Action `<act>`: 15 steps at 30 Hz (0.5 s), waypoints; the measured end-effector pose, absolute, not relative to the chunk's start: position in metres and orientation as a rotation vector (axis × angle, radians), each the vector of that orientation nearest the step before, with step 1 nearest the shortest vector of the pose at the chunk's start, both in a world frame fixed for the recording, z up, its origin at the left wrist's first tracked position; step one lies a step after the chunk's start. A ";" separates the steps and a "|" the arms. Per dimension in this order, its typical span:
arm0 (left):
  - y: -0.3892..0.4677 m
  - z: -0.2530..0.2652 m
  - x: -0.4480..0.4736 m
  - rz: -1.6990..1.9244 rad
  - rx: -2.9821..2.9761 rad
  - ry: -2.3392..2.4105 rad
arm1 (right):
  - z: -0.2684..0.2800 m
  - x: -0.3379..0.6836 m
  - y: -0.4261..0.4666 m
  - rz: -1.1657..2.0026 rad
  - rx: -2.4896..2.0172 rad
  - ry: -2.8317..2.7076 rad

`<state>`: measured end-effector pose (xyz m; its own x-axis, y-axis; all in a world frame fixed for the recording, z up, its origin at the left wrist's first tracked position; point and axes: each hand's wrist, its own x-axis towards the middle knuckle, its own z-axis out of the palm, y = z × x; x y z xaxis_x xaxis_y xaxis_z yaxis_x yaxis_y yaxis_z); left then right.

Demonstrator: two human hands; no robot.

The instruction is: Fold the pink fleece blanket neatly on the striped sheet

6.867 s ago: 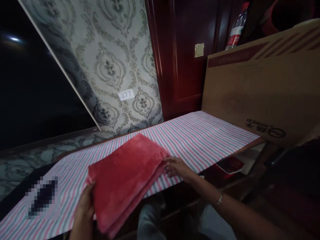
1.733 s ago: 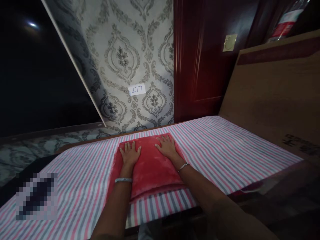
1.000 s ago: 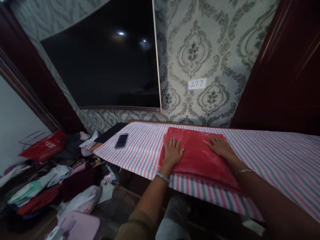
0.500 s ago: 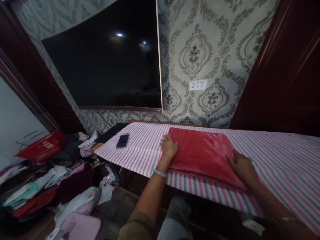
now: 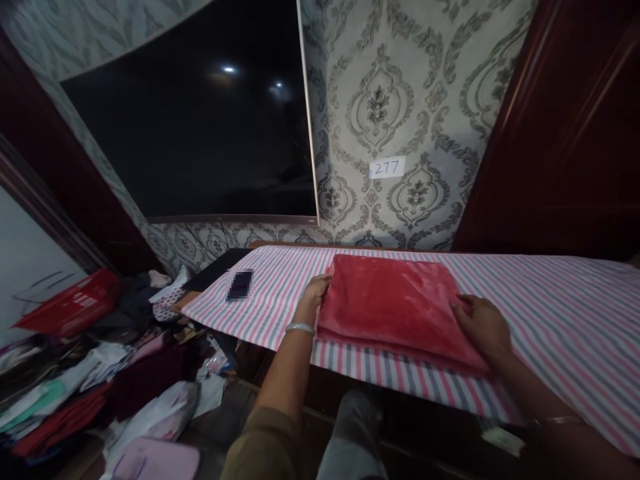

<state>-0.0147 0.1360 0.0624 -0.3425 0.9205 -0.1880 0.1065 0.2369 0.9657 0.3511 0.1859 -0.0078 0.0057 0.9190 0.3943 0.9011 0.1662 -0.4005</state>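
Observation:
A folded red plush blanket point(image 5: 395, 307) lies flat on the striped cloth point(image 5: 280, 293), its layers showing along the front edge. My left hand point(image 5: 316, 292), with a bangle at the wrist, holds the blanket's left edge, its fingertips partly hidden there. At the opposite side my right hand point(image 5: 483, 327) grips the right edge, thumb on top and the other fingers partly out of sight. A dark, pixelated rectangular object point(image 5: 240, 285) rests on the cloth to the left of my left hand.
A large black television point(image 5: 200, 127) hangs on the patterned wall above the table, beside a paper marked 277 point(image 5: 387, 167). Piled clothes point(image 5: 100, 363) cover the floor at left, with a red basket point(image 5: 75, 303) behind them. My leg point(image 5: 353, 433) is below the table edge.
My left hand has slid from the blanket's top surface outward to its left edge. The right hand stays at the right edge. The view has shifted slightly.

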 end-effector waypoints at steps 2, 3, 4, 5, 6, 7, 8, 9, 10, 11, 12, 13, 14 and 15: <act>0.141 0.062 -0.016 1.195 0.928 1.653 | -0.001 0.352 0.194 0.135 -1.782 -1.839; 0.142 0.062 -0.015 1.186 0.909 1.658 | 0.003 0.352 0.197 0.168 -1.825 -1.823; 0.144 0.061 -0.015 1.175 0.891 1.668 | 0.007 0.350 0.200 0.189 -1.876 -1.806; 0.145 0.060 -0.014 1.164 0.875 1.679 | 0.012 0.348 0.202 0.201 -1.930 -1.793; 0.145 0.059 -0.013 1.153 0.862 1.688 | 0.016 0.345 0.202 0.202 -1.978 -1.790; 0.145 0.059 -0.012 1.144 0.853 1.693 | 0.021 0.342 0.202 0.193 -2.013 -1.796; 0.145 0.058 -0.011 1.139 0.848 1.695 | 0.025 0.338 0.200 0.180 -2.034 -1.813; 0.145 0.058 -0.011 1.139 0.845 1.694 | 0.028 0.336 0.198 0.156 -2.033 -1.836; 0.144 0.059 -0.012 1.144 0.845 1.691 | 0.031 0.333 0.196 0.130 -2.021 -1.847; 0.144 0.059 -0.014 1.155 0.845 1.690 | 0.033 0.332 0.193 0.111 -2.010 -1.843; 0.143 0.059 -0.016 1.169 0.845 1.689 | 0.034 0.332 0.191 0.106 -2.013 -1.816; 0.142 0.059 -0.018 1.186 0.845 1.689 | 0.035 0.333 0.189 0.116 -2.028 -1.771; 0.142 0.060 -0.020 1.206 0.845 1.689 | 0.034 0.334 0.187 0.138 -2.050 -1.718; 0.141 0.060 -0.022 1.225 0.848 1.685 | 0.034 0.336 0.185 0.165 -2.069 -1.667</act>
<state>-0.0219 0.1406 0.0599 -0.3961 0.8837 -0.2493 0.0359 0.2862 0.9575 0.3357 0.1854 0.0340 0.2527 0.9470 0.1983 0.8897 -0.1470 -0.4321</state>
